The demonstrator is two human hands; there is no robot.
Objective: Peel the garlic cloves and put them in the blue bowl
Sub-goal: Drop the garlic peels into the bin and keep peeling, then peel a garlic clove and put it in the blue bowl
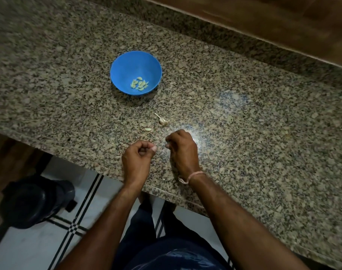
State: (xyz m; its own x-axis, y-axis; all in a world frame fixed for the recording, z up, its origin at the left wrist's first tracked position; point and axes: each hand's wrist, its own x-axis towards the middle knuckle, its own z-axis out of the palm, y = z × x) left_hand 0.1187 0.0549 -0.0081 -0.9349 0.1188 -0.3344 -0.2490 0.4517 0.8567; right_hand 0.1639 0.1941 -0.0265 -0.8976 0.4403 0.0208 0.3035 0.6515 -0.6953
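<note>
The blue bowl (pixel 136 61) stands on the granite counter (pixel 244 133) and holds several peeled garlic cloves (pixel 139 83). Nearer to me, a few unpeeled cloves and scraps (pixel 162 121) lie on the stone, one of them a clove (pixel 148 129). My left hand (pixel 138 156) is curled near the counter's front edge, thumb pressed against the fingers round a small clove that is mostly hidden. A short gap to its right, my right hand (pixel 182 151) pinches a small pale bit, seemingly skin, at its fingertips. Both hands are well short of the bowl.
The counter's front edge (pixel 100 164) runs diagonally under my wrists. A wooden surface (pixel 283 20) borders the far side. A dark round container (pixel 35 201) stands on the tiled floor at lower left. A bright light reflection lies right of my hands.
</note>
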